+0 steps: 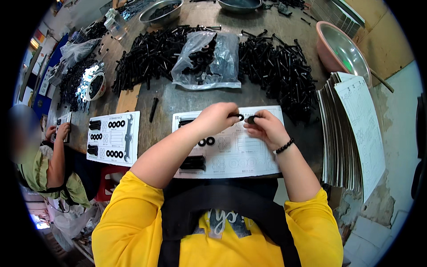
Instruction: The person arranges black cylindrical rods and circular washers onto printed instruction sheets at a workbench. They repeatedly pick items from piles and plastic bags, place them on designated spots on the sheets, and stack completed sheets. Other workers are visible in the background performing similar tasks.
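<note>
My left hand (pixel 219 118) is closed, pinching a black washer (pixel 240 117) between thumb and fingers. Facing it, my right hand (pixel 269 128) grips more black washers (pixel 251 119), seen nearly edge-on, their number unclear. Both hands hover over a white printed card (pixel 219 155) with outlined part shapes. On that card lie a bundle of black bolts (pixel 192 163) at lower left and black washers (pixel 206 141) above it, partly covered by my left forearm. More black bolts (pixel 185 121) at its upper left are half hidden by the same arm.
Behind the card, a clear plastic bag (pixel 227 55) of black parts sits between heaps of black bolts (pixel 144 58). Left lies a filled card (pixel 111 144) with a wrench (pixel 128 138). A stack of cards (pixel 336 133) and pink basin (pixel 327 46) stand right. Another person (pixel 49 169) works far left.
</note>
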The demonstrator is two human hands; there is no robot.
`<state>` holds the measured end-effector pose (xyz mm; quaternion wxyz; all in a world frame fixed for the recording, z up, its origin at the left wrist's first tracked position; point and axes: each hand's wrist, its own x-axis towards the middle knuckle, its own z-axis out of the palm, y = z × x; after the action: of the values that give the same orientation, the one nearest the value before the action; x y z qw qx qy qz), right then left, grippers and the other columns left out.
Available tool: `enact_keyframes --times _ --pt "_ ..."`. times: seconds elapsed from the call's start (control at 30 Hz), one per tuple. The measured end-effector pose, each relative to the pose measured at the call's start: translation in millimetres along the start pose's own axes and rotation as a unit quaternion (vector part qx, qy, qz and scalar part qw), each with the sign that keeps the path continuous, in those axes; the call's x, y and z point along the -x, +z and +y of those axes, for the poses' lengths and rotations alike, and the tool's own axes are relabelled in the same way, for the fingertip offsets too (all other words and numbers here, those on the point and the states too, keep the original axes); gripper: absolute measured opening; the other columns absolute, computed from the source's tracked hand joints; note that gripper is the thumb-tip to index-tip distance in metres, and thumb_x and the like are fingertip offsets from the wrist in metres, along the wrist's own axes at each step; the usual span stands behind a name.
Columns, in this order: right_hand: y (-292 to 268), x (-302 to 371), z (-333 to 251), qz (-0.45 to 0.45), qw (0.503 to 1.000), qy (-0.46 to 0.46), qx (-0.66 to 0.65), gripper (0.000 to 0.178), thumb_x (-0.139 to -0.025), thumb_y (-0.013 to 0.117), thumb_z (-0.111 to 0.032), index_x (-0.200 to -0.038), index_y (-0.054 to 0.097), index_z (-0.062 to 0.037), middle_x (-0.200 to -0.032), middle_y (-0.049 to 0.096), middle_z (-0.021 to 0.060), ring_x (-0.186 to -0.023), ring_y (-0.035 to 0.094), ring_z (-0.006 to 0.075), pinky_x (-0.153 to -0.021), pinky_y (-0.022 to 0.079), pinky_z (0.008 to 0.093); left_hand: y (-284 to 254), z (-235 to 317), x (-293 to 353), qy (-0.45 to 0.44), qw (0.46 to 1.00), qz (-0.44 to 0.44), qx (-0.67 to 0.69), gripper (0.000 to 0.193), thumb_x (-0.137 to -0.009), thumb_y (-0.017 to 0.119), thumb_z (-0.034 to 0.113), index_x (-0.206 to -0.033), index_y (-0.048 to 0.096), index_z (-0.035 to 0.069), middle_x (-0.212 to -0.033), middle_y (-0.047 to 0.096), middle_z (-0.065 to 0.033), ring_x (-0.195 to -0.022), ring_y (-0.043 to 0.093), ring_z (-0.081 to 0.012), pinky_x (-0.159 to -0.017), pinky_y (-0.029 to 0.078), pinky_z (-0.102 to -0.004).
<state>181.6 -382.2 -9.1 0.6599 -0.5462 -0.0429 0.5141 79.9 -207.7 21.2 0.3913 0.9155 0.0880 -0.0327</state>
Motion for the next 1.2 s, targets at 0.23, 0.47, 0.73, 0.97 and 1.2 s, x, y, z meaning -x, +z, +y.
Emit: enact_keyframes --times 0.23,0.47,0.73,0.97,1.2 --pt "13.7 -6.9 32.2 -0.109 0.930 0.018 -0.350 0.018 -0.091 0.047 -0.022 -0.093 0.051 -0.0048 -0.089 0.053 0.0060 -0.081 0.055 0.0175 -0.071 0.051 0.0307 2.1 24.9 9.1 0.112 0.992 0.053 -0.006 0.035 -0.074 0.066 0.014 -0.107 0.057 0.006 -0.087 0.061 -0.0100 -0.070 0.058 -0.0223 -0.065 0.047 -0.0316" --pt "-23.5 53.8 6.2 0.093 0.991 -0.082 0.052 0.023 -0.086 0.046 -0.006 -0.108 0.055 -0.0027 -0.072 0.049 -0.0016 -0.056 0.040 0.0037 -0.049 0.034 0.0176 -28.9 -22.6 75.2 -0.011 0.977 0.193 -0.089 0.029 -0.076 0.064 0.011 -0.104 0.057 0.003 -0.086 0.056 -0.0098 -0.069 0.057 -0.0208 -0.065 0.047 -0.0308" --pt "-60.9 92.0 34.5 0.202 0.706 -0.223 0.641 0.029 -0.083 0.044 -0.004 -0.110 0.054 -0.0003 -0.102 0.056 0.0165 -0.092 0.055 0.0322 -0.078 0.046 0.0372 -0.3 -71.9 183.1 -0.163 0.963 0.201 -0.071 0.030 -0.077 0.059 0.011 -0.104 0.056 -0.001 -0.096 0.057 -0.0169 -0.088 0.056 -0.0319 -0.077 0.045 -0.0367" --pt "-49.2 97.8 39.9 0.177 0.682 -0.222 0.674 0.031 -0.084 0.045 -0.004 -0.114 0.052 0.0007 -0.106 0.058 0.0170 -0.100 0.056 0.0305 -0.085 0.044 0.0338 6.3 -57.6 189.0 -0.212 0.959 0.183 0.049 0.036 -0.079 0.056 0.009 -0.113 0.052 -0.003 -0.101 0.057 -0.0191 -0.093 0.057 -0.0294 -0.082 0.045 -0.0341" --pt "-56.4 97.7 28.0 0.216 0.967 -0.079 0.104 0.041 -0.089 0.041 -0.007 -0.128 0.038 0.0052 -0.096 0.059 0.0096 -0.053 0.040 0.0034 -0.045 0.033 0.0168 9.7 -65.7 188.1 -0.272 0.898 0.206 0.279 0.041 -0.083 0.053 0.005 -0.122 0.045 -0.004 -0.108 0.058 -0.0145 -0.099 0.056 -0.0197 -0.082 0.045 -0.0290"
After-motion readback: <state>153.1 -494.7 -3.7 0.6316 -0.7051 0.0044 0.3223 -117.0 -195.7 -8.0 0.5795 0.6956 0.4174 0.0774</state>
